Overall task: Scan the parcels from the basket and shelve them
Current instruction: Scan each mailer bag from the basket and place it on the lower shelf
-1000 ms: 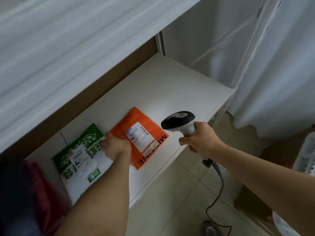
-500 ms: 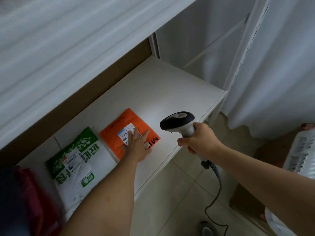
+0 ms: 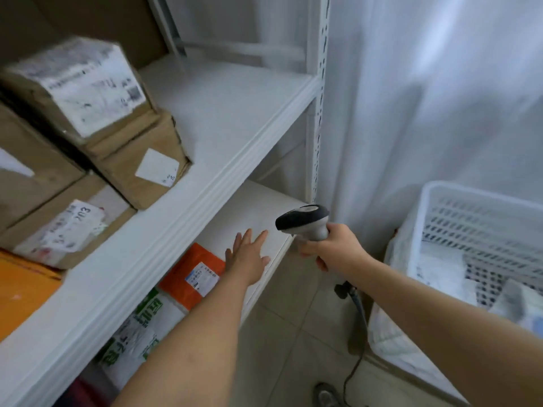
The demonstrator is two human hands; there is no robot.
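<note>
White metal shelving fills the left of the view, beside a pale curtain. On its lower shelf an orange mailer lies flat next to a green-and-white mailer, both apparently shelved. The left hand hovers over the shelf edge just beside the orange mailer, fingers straight and spread, holding nothing. The right hand grips the barcode scanner by its handle. Cardboard boxes sit on the shelf above. More parcels wait in the white basket at right, so scanning and shelving remain.
</note>
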